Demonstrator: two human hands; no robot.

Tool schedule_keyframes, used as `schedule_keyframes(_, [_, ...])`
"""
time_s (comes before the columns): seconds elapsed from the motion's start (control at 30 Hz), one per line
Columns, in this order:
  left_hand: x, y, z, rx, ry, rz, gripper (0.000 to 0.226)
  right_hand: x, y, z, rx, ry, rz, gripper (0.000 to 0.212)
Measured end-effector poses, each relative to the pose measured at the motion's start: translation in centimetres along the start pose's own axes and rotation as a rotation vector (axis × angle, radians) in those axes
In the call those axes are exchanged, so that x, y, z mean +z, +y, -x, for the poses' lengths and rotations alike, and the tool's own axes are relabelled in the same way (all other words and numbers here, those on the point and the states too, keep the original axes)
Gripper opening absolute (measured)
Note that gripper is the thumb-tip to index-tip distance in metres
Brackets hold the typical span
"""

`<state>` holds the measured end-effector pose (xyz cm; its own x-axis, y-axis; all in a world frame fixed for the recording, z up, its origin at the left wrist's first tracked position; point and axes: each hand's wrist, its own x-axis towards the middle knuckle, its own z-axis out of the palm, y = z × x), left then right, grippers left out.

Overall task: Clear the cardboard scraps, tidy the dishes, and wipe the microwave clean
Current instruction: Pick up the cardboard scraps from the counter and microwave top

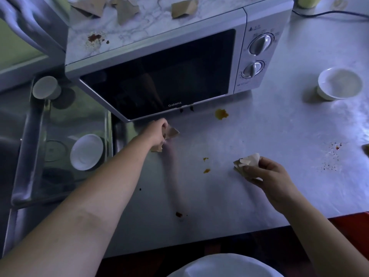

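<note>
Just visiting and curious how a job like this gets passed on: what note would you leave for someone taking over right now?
Left hand grips cardboard scraps low over the counter, in front of the microwave.
Right hand holds a bunch of scraps.
Done: most counter scraps seem gathered.
Left: loose scraps on the microwave top; a white bowl on the counter at the right; a second bowl in the metal tray at the left; a red stain on the microwave top and an orange spill on the counter.
</note>
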<state>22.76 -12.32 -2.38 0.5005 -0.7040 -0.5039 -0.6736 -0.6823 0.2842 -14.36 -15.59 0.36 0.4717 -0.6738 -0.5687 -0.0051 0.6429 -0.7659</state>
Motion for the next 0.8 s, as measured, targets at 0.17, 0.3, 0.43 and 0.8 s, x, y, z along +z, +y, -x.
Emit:
schedule_keyframes(0.17, [-0.4,0.2,-0.2,-0.036,-0.053,0.064,0.059,-0.6,0.2,0.5,0.009,-0.004,0.024,0.020])
schedule_keyframes(0.3, [-0.5,0.6,0.1,-0.048,-0.020,-0.021,0.029,-1.0,0.3,0.8,0.016,0.000,0.020,0.020])
schedule_keyframes(0.43, [-0.6,0.6,1.5,-0.043,0.154,-0.189,0.011,-1.2,0.2,1.0,0.020,-0.028,0.038,0.020])
schedule_keyframes(0.8, [2.4,4.0,13.5,-0.159,0.113,0.875,0.010,2.5,-2.0,0.9,-0.023,-0.290,-0.031,0.021])
